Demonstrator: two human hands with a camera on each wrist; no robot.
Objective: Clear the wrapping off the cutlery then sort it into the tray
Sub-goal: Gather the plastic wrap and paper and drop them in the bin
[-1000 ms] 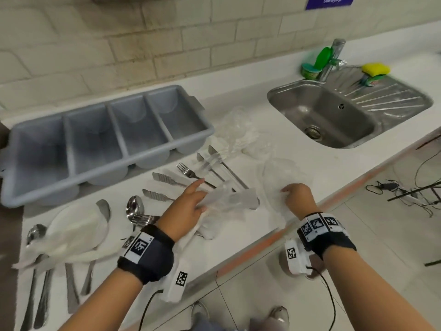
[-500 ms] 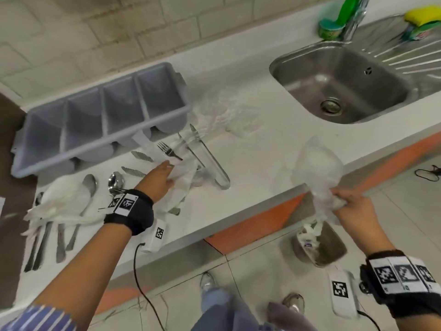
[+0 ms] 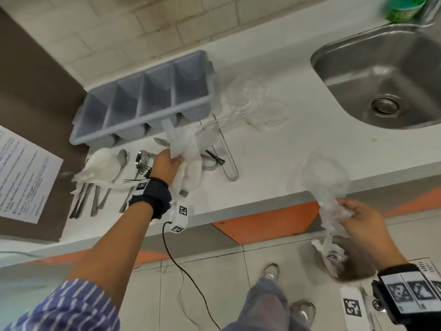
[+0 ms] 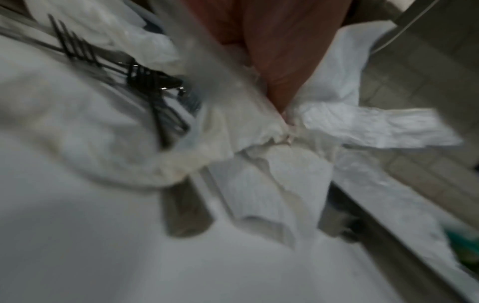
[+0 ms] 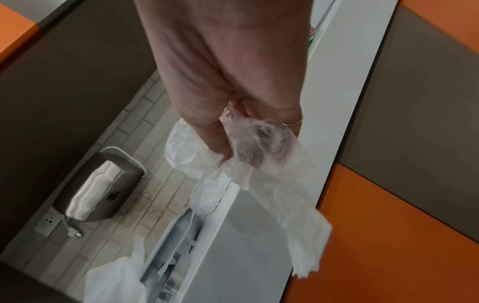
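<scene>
My left hand grips a bunch of white paper wrapping over the counter, just in front of the grey four-compartment cutlery tray. The left wrist view shows the crumpled paper pinched under my fingers, with dark forks lying beside it. My right hand pinches a clear plastic wrap off the counter's front edge, above a bin on the floor. The right wrist view shows that plastic held between thumb and fingers. Spoons, knives and tongs lie loose on the counter.
A steel sink is set in the counter at the right, with a green bottle behind it. More clear plastic lies right of the tray. A white napkin covers some spoons. A printed sheet hangs at the left.
My right hand has carried the clear plastic off the counter and down over the floor bin. My left hand has bunched up the white paper and lifted it toward the tray.
</scene>
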